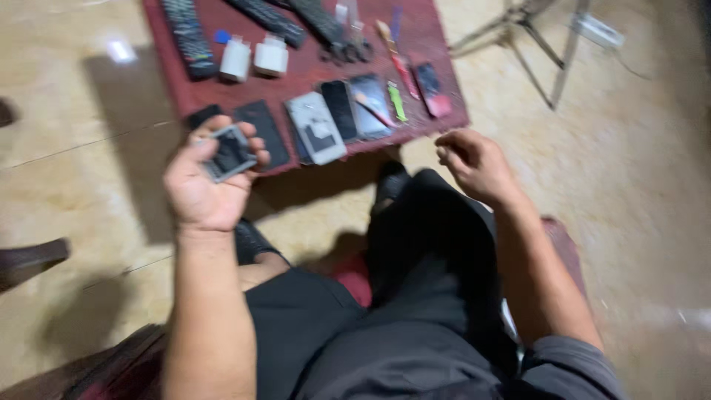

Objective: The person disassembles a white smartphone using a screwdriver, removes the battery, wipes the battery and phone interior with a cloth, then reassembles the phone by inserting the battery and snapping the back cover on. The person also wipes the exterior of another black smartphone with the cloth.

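Grey phone part — left hand, fingers curled

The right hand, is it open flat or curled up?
Curled. The right hand has its fingers bent loosely inward above the floor, and nothing visible is held in it.

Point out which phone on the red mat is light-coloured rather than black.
It is the grey-white phone at the mat's near edge, lying face up between a black phone and another black phone. Every other phone there looks dark.

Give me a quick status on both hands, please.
Left hand grips a small phone part. Right hand curled, apparently empty. Phones on red mat ahead.
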